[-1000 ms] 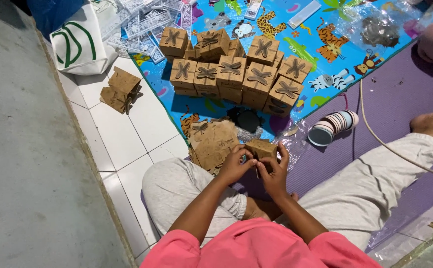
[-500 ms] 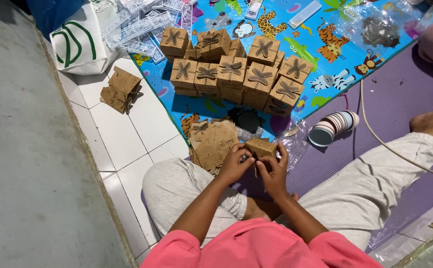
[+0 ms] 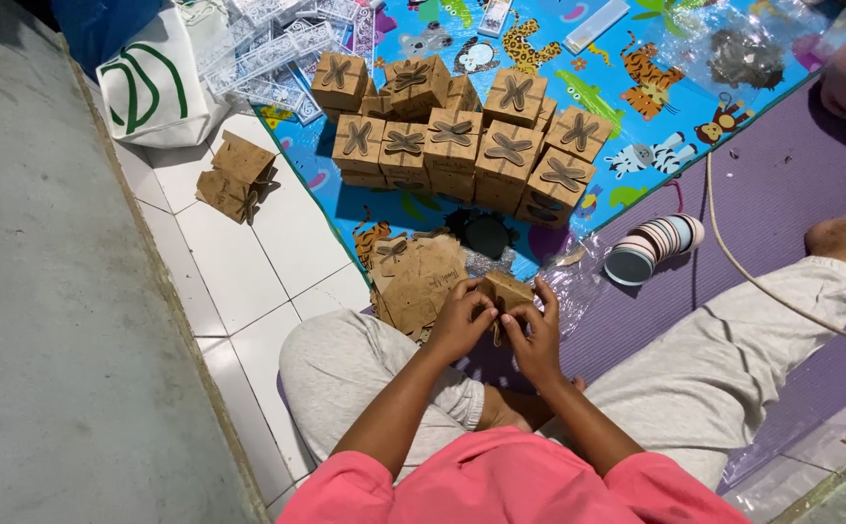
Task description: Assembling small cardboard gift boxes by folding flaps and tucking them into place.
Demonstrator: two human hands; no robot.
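Seated person observed with both hands at lap level: left hand (image 3: 462, 320) and right hand (image 3: 537, 335) each have fingers curled and pinching a small brown cardboard box (image 3: 506, 291), held between them just above the knees. Immediately beyond the box lies a stack of flat brown cardboard blanks (image 3: 421, 281), touching the edge of the blue animal-print mat (image 3: 636, 58), on which a cluster of finished boxes (image 3: 462, 136) with butterfly-shaped closures stands. A row of tape rolls (image 3: 651, 247) rests on the purple mat (image 3: 782, 184) to the right, well apart from 2 loose boxes (image 3: 239, 175) on the white tiled floor (image 3: 287, 243).
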